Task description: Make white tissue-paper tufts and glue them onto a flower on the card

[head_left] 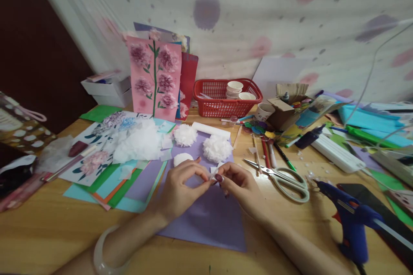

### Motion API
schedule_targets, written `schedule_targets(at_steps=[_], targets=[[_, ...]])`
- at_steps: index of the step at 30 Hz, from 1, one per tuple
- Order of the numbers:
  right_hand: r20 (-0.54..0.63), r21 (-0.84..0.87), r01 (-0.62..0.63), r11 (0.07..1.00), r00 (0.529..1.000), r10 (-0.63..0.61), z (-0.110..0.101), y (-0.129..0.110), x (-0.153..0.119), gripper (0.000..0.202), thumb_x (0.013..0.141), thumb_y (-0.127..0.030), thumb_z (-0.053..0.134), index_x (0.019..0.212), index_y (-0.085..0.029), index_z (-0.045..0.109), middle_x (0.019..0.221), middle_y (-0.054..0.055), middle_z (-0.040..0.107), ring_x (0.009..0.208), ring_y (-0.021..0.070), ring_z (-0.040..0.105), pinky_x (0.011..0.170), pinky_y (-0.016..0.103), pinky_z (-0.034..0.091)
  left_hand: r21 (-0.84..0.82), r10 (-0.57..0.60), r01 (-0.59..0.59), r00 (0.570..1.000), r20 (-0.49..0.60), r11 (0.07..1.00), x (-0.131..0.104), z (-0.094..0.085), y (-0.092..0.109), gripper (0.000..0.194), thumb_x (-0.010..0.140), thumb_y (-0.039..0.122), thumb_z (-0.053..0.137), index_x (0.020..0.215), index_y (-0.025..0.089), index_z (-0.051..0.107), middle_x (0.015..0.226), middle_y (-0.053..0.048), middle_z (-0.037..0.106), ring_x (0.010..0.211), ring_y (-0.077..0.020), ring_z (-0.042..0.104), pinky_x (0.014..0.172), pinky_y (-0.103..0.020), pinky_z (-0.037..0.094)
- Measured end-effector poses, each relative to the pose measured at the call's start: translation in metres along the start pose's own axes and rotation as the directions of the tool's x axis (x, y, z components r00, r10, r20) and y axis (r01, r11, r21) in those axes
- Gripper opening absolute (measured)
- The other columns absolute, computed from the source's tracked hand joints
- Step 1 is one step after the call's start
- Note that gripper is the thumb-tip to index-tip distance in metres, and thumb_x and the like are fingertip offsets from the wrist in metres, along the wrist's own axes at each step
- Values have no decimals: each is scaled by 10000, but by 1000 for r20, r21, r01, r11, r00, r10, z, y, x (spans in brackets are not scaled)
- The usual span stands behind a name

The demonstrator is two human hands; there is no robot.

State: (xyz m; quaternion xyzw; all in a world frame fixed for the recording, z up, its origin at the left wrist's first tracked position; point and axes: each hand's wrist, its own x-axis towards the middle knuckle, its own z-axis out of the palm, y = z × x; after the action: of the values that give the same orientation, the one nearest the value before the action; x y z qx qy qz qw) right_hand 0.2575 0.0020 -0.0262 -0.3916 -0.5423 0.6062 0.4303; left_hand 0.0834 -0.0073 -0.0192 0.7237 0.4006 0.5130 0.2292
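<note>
My left hand (185,182) and my right hand (238,184) meet over a purple sheet of paper (206,219). Both are closed in a pinch on one small piece of white tissue paper (213,173), mostly covered by the fingertips. Just beyond them, a ruffled white paper flower (217,148) and a second white flower (185,135) lie on the sheet. A round white disc (182,159) sits beside my left hand, partly hidden by it. Behind the flowers lies a white paper roll (211,130).
Scissors (280,176) lie right of my right hand, with a blue glue gun (345,219) farther right. White tissue (138,142) is heaped on coloured papers at left. A red basket (226,107) with paper cups and a pink flower picture (155,77) stand behind.
</note>
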Motion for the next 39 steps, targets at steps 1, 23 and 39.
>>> schedule_targets(at_steps=[1, 23, 39], targets=[[-2, 1, -4, 1000, 1000, 4, 1, -1, 0, 315, 734, -456, 740, 735, -169, 611, 571, -49, 510, 466, 68, 417, 442, 192, 368, 3, 4, -4, 1000, 7, 1000, 0, 0, 0, 163, 748, 99, 700, 646, 189, 610, 674, 9, 689, 643, -126, 648, 963, -394, 514], [7, -9, -6, 1000, 1000, 6, -3, 0, -2, 260, 789, -412, 695, 832, -156, 719, 605, -7, 601, 486, 66, 460, 482, 195, 384, 40, -17, 17, 1000, -3, 999, -1, -2, -5, 159, 792, 121, 609, 827, 142, 762, 802, -60, 749, 785, -160, 699, 879, -310, 552], [-17, 3, -10, 1000, 1000, 10, -4, 3, -1, 257, 775, -402, 716, 843, -155, 732, 611, 14, 651, 485, 75, 474, 474, 204, 380, 45, -27, 26, 1000, 9, 999, 2, -3, -1, 186, 807, 116, 594, 839, 163, 771, 824, -54, 756, 832, -163, 709, 897, -282, 544]])
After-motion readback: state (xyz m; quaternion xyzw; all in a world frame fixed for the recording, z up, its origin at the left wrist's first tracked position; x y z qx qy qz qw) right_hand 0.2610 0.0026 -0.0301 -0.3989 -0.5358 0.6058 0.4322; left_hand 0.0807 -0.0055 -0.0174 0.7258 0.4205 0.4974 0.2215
